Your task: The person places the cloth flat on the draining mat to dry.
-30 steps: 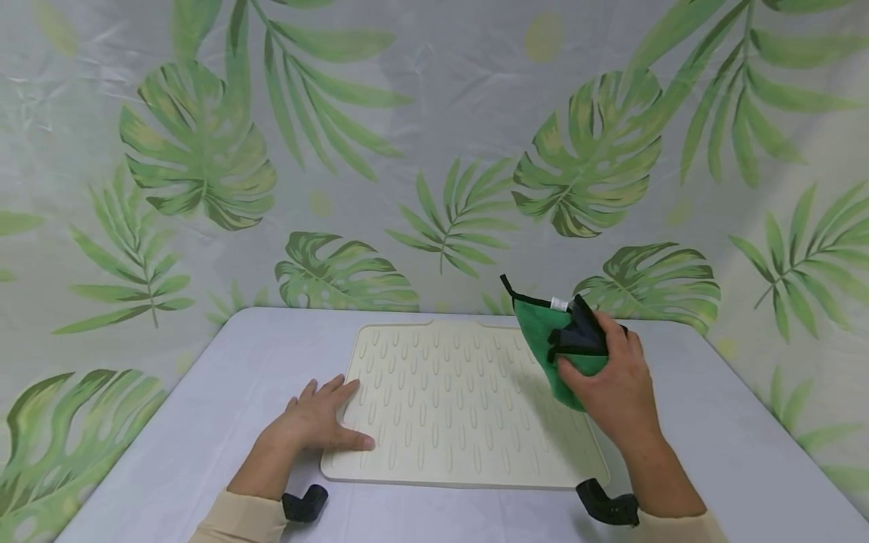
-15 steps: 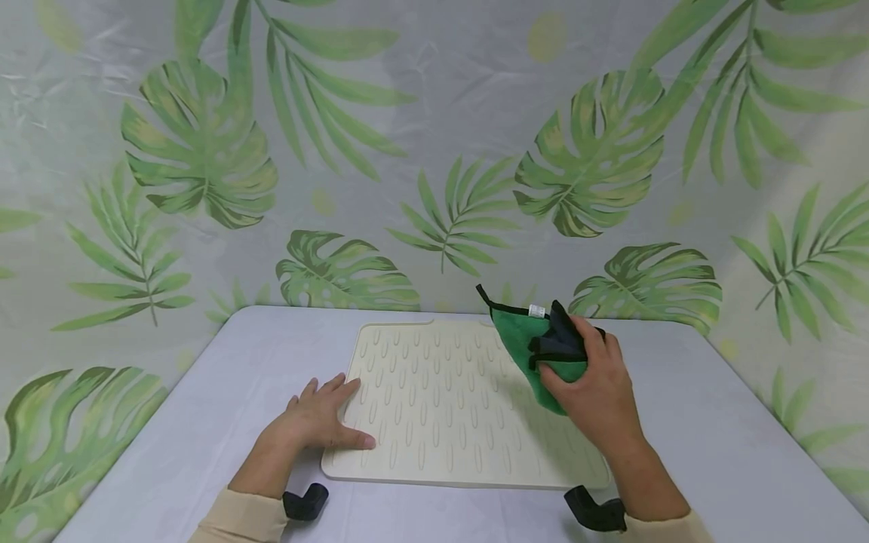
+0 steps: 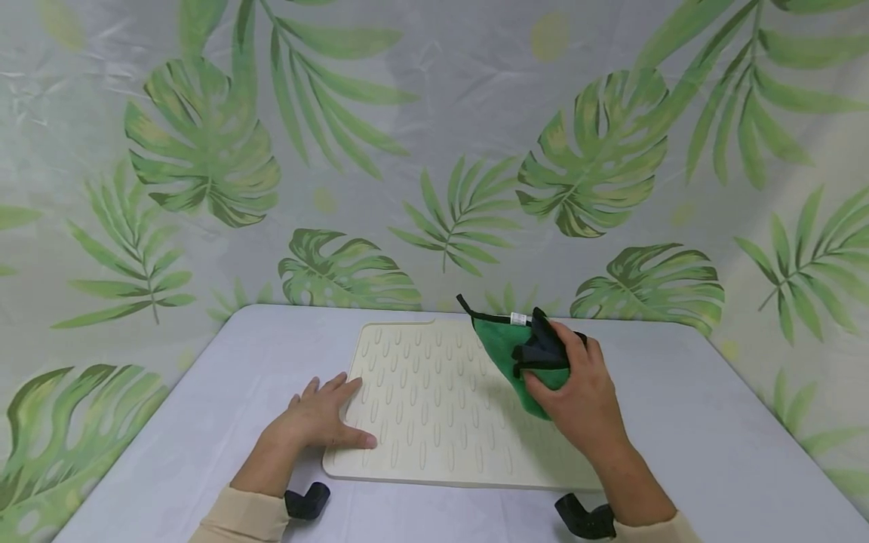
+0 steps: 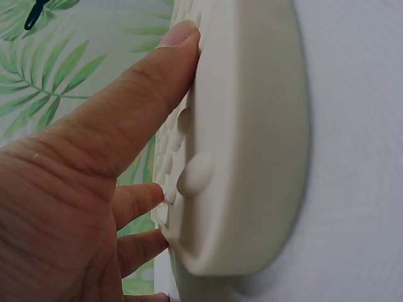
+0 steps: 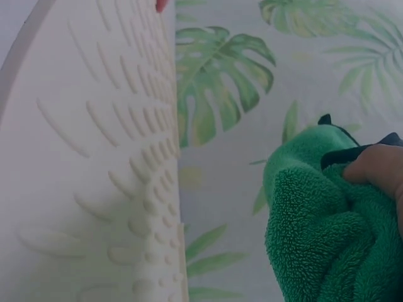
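Observation:
A cream mat (image 3: 434, 422) with rows of raised oval ridges lies flat on the table. My left hand (image 3: 314, 416) rests on its left edge, fingers spread, with the thumb on the top surface; the left wrist view shows that thumb (image 4: 151, 82) straight along the mat's rounded rim (image 4: 271, 145). Above the mat's right part, my right hand (image 3: 582, 396) grips a bunched green cloth (image 3: 498, 343) with black trim, a white tag and a dark side. In the right wrist view the fluffy cloth (image 5: 308, 220) hangs apart from the ridged surface.
A white-covered table (image 3: 706, 422) extends on both sides of the mat. Behind it hangs a pale backdrop (image 3: 468, 90) printed with green leaves. Black curved wrist pieces (image 3: 308, 501) stick out near both cuffs.
My right hand has moved left over the mat, and slightly lower, carrying the green cloth. The left hand has stayed in place on the mat's edge.

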Demonstrator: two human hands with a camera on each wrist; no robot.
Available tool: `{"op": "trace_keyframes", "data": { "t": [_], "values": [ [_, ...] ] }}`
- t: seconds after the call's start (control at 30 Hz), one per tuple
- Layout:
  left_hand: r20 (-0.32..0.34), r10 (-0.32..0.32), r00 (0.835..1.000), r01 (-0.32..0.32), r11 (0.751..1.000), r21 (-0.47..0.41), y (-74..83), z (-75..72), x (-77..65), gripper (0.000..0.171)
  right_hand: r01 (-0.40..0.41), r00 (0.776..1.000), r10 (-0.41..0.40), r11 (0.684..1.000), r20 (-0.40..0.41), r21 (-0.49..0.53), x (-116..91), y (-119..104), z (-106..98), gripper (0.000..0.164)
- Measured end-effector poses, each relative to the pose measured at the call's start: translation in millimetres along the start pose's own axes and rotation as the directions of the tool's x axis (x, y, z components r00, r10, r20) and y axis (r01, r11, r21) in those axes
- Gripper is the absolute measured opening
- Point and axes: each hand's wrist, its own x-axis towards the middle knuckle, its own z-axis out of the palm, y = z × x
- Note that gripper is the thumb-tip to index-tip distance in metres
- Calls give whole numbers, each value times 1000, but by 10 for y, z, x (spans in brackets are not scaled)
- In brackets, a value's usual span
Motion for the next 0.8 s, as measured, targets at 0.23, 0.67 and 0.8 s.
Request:
{"op": "trace_keyframes", "data": {
  "t": [0.23,0.67,0.8],
  "values": [
    [8,-5,1000,4,1000,9,-2,-2,3,116,1,998,-2,1000,59,13,-37,-60,64,78],
    [8,-13,1000,13,1000,15,1,-3,2,116,35,993,-39,999,107,33,-97,-110,208,80],
    [9,-14,1000,14,1000,20,4,-4,2,116,48,992,-52,998,113,35,-116,-122,255,80]
  ]
}}
